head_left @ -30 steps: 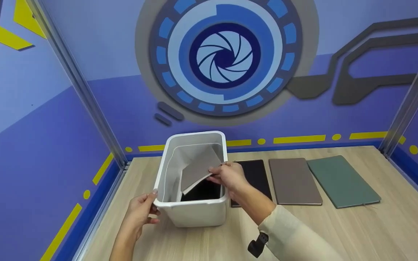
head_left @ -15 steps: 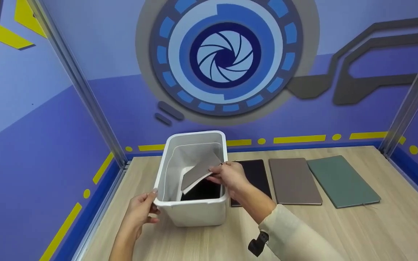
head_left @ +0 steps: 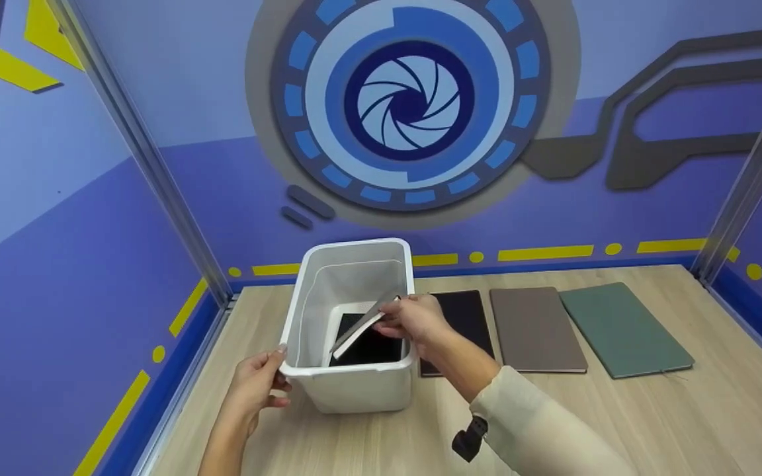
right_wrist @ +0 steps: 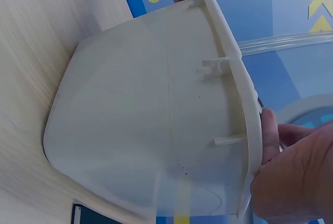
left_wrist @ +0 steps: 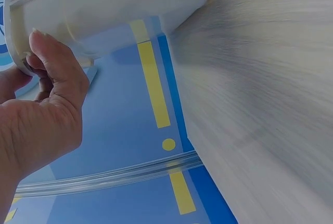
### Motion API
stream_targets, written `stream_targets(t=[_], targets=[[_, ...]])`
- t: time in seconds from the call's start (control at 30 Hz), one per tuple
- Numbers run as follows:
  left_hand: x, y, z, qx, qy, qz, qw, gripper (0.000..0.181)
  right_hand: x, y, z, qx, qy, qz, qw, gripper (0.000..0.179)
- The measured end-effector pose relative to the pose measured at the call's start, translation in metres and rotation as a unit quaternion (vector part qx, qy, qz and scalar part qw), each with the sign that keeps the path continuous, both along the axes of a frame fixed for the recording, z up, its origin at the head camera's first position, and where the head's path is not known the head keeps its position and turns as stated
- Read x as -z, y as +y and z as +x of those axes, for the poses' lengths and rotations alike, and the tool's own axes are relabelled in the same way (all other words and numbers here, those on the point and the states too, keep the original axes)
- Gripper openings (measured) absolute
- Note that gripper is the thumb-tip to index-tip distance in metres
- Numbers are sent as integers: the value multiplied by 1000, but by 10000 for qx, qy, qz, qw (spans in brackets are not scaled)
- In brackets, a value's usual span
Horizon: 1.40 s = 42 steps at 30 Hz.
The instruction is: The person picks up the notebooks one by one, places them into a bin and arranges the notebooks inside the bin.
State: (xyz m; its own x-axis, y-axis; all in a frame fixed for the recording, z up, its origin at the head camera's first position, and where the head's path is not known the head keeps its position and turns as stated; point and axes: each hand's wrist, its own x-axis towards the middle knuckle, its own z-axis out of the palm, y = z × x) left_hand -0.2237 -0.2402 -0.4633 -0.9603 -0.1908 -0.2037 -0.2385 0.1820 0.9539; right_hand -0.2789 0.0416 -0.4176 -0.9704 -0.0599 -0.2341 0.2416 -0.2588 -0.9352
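A white plastic bin (head_left: 354,390) stands on the table. My left hand (head_left: 255,383) grips its near left corner at the rim, thumb on top; the left wrist view shows the fingers (left_wrist: 52,60) curled at the lip. Over the bin's right rim reaches my right hand (head_left: 421,324), pinching a grey-brown notebook (head_left: 354,332) by one edge. That notebook is inside the bin, tilted almost edge-on, with its pale page edges showing. Beneath it a black notebook (head_left: 371,347) lies at the bottom. In the right wrist view the bin's wall (right_wrist: 135,99) hides the held notebook.
Right of the bin a black notebook (head_left: 467,324), a brown notebook (head_left: 540,330) and a green notebook (head_left: 629,330) lie in a row on the wooden table (head_left: 705,423). A printed blue wall (head_left: 222,192) rises close behind the bin.
The grey-brown notebook in my right hand has tipped from showing its broad cover to nearly edge-on, uncovering more of the black notebook below. My left hand and the bin have stayed put.
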Motion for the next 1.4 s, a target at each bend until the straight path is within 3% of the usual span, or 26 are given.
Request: stream_targets(t=[0.3,0.63,1.03,1.4], targets=[[0,-1,-1,-22,-69,-6,10000,36,-1,1,-2,-170,-52,70,9998,12],[1,-1,-1,-25,-77,29,10000,36,-2,10,-2,-818,-175,298,9961,10],[-3,1,1,12,-54,39,10000,37,-2,24,2,-1231,117,177,9922,19],[-2,0,2,-19,-89,2,10000,37,1,45,9,-1325,317,239,9904,26]])
